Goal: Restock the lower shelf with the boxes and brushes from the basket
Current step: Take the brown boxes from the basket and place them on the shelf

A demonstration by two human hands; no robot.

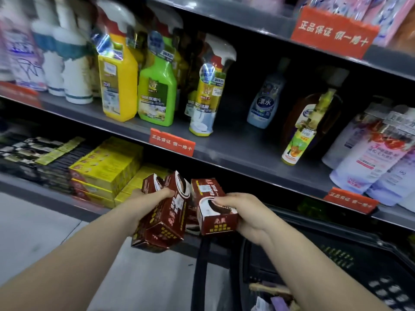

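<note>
A bunch of red-brown boxes (166, 218) sits in the left hand (143, 203). Its fingers are curled round them and the thumb lies on top. The boxes lean this way and that.

Just beside them, at 3 o'clock, the right hand (247, 212) grips a single box (213, 209), with its fingers curled over the top. This box is close against the bunch. Both hands are up in the air, in front of the lower shelf (33, 187), and the boxes are not on it.

At 10 o'clock from the bunch, yellow boxes (105, 167) are stacked on the lower shelf. Past them, at 9 o'clock, lie dark packs (29, 153), too blurry to tell apart.

At 5 o'clock, low down, is the black basket (336, 243). In its near corner is what looks like a brush (267, 288) with pale bristles, only partly seen.

At 12 o'clock a red tag (171, 142) hangs on the edge of the shelf above. On that shelf, at 11 o'clock, a yellow spray bottle (119, 86) and a green spray bottle (157, 90) stand upright, side by side.

At 8 o'clock is the grey floor (33, 232).
</note>
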